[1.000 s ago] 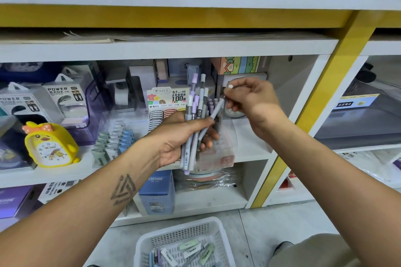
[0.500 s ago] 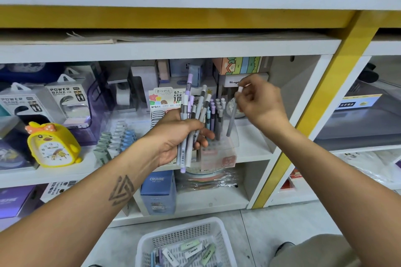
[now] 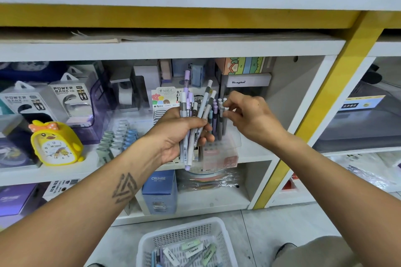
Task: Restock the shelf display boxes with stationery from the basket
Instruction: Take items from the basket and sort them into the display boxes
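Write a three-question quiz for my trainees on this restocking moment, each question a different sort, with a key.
1. True or false: the left hand grips a bundle of pens.
2. Multiple choice: where is the white basket? A) on the top shelf B) on the floor below the shelves C) in the right hand
3. Fill in: the right hand's fingers pinch the top of a pen standing in the clear ______ on the shelf.

Key:
1. True.
2. B; it holds more stationery.
3. Display box, just right of the left hand's bundle.
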Demonstrator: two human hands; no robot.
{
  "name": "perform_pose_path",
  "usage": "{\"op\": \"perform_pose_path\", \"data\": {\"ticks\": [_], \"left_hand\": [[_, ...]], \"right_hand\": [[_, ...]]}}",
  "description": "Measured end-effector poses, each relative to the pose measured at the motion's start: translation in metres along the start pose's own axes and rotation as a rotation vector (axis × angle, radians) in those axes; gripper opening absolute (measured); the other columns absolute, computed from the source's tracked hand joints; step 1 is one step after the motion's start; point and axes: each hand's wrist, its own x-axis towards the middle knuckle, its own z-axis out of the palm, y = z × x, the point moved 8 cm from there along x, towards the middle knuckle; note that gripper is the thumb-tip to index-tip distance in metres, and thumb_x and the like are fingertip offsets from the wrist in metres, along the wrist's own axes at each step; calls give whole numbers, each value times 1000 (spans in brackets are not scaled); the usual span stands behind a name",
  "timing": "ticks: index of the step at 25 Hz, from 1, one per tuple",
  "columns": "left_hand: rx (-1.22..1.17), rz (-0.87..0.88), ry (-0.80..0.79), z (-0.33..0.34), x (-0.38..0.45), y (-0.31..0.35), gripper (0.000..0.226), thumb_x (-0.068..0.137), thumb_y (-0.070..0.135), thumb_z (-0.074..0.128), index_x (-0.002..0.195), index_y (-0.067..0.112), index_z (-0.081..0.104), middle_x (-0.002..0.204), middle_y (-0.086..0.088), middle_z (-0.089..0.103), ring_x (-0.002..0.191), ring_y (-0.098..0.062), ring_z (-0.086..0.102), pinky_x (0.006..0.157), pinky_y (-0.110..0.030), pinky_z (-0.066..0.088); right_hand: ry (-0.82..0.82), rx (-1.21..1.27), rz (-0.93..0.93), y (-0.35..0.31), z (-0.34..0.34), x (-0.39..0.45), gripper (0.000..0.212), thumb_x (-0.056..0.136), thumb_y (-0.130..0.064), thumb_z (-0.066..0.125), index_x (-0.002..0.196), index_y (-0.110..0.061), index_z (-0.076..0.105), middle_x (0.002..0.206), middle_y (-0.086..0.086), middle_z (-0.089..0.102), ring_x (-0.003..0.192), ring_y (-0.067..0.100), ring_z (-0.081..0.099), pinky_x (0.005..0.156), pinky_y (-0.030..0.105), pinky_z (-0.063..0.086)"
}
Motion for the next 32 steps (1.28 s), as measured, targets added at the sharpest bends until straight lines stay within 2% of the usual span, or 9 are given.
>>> {"op": "perform_pose_path", "data": {"ticks": [6, 10, 12, 14, 16, 20, 24, 29, 32], "left_hand": [[-30, 0, -43, 4, -2, -1, 13, 92, -7, 57, 101, -13, 63, 88, -25, 72, 68, -32, 73, 57, -30, 58], [-50, 0, -82, 6, -2, 0, 16, 92, -6, 57, 106, -7, 64, 97, -27, 72, 76, -34, 73, 62, -34, 60], [-43, -7, -99, 8, -1, -1, 18, 92, -6, 59, 109, -8, 64, 99, -27, 72, 78, -35, 73, 63, -33, 61], [-37, -18, -105, 9, -1, -3, 19, 91, -5, 60, 109, -8, 64, 100, -27, 72, 79, -35, 73, 63, -34, 61], [-36, -30, -114, 10, -2, -4, 18, 90, -4, 61, 108, -7, 64, 100, -28, 71, 80, -36, 73, 64, -34, 61], [-47, -48, -103, 9, -3, -4, 30, 87, -5, 63, 116, -12, 60, 102, -31, 70, 84, -42, 72, 70, -44, 62], [-17, -37, 35, -10, 0, 0, 28, 91, -4, 60, 117, -13, 55, 97, -30, 71, 79, -40, 73, 65, -44, 62], [62, -14, 70, -17, -4, 5, 26, 94, 2, 60, 115, -11, 53, 93, -26, 73, 58, -27, 66, 47, -26, 48], [62, -10, 76, -17, -4, 5, 37, 94, 1, 58, 125, -13, 43, 94, -27, 72, 55, -26, 62, 44, -25, 44]], "right_hand": [[19, -112, 91, 13, -1, 3, 7, 96, -21, 65, 99, -14, 65, 90, 7, 68, 83, 29, 63, 74, 46, 55], [-39, -271, 117, 12, 3, 7, 23, 100, -23, 56, 100, -11, 75, 100, 5, 66, 95, 27, 61, 80, 42, 53], [14, -86, 175, 9, -3, 10, 22, 101, -25, 56, 107, -15, 75, 99, 2, 68, 90, 19, 63, 77, 36, 53], [45, 417, 292, 8, -4, 10, 18, 100, -24, 60, 107, -15, 74, 87, 5, 74, 69, 11, 64, 60, 28, 50], [19, 780, 359, 1, -1, 7, 12, 98, -19, 64, 101, -9, 71, 78, 12, 72, 56, 16, 60, 48, 25, 44], [112, 900, 408, 2, -7, 6, 5, 94, -1, 65, 96, 2, 68, 72, 18, 67, 50, 17, 57, 49, 24, 47], [236, 726, 364, 16, -26, 10, 8, 96, 2, 60, 95, -1, 67, 65, 9, 66, 48, 15, 58, 51, 27, 51], [11, 193, 139, 6, -3, 3, 15, 96, -13, 61, 96, -28, 63, 81, 4, 70, 74, 22, 71, 75, 45, 62], [-12, 158, 99, 5, 2, -1, 15, 97, -18, 60, 100, -33, 57, 82, 3, 69, 78, 23, 70, 75, 48, 61]]}}
